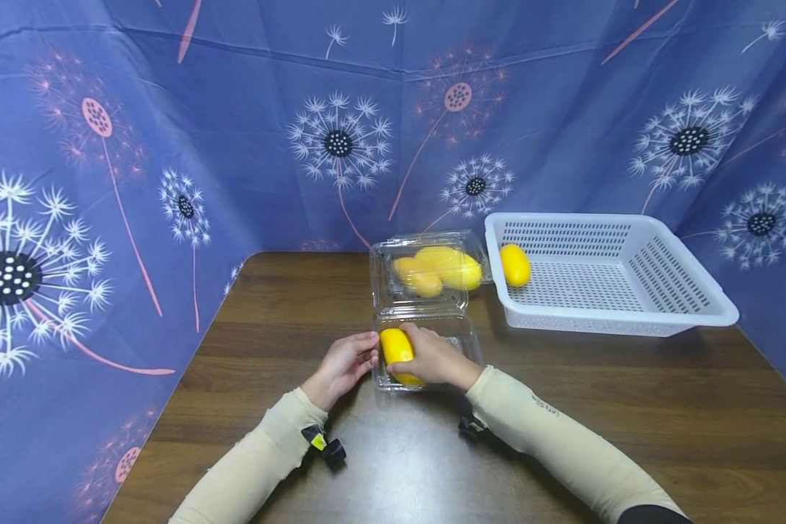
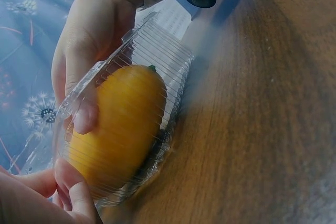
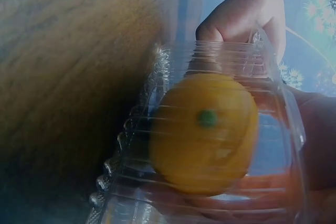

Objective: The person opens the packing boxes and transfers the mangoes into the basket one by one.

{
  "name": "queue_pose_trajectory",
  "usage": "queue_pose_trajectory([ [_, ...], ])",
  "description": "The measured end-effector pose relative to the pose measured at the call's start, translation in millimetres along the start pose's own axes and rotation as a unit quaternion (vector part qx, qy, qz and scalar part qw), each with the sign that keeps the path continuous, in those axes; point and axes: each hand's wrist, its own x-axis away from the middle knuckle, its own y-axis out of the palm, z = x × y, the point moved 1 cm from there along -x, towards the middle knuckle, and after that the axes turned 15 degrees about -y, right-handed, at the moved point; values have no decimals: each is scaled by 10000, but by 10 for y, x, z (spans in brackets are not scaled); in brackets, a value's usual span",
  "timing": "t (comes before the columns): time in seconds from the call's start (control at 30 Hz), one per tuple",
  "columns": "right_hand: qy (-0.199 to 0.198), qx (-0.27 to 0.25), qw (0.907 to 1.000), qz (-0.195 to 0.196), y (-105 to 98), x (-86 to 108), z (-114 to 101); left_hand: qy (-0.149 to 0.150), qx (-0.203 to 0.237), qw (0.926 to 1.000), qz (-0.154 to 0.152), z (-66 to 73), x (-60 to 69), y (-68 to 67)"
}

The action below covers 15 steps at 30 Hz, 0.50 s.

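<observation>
Curled hands (image 1: 435, 356) (image 1: 342, 364) on fruit (image 1: 396, 346) and container (image 1: 477, 351)

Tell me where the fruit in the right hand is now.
In the head view, the right hand grips the fruit below centre, in the front half of the clear box, at its left side, just right of the left hand.

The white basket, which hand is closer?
Right. The right hand, on the yellow fruit, is left of and in front of the white basket; the left hand is farther left, at the left rim of the clear box.
</observation>
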Motion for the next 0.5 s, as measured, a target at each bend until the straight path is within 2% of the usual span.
queue_pose_trajectory([
  [0.5,0,-108,9999,-7,-53,10,16,-21,-45,10000,6,7,-5,-4],
])
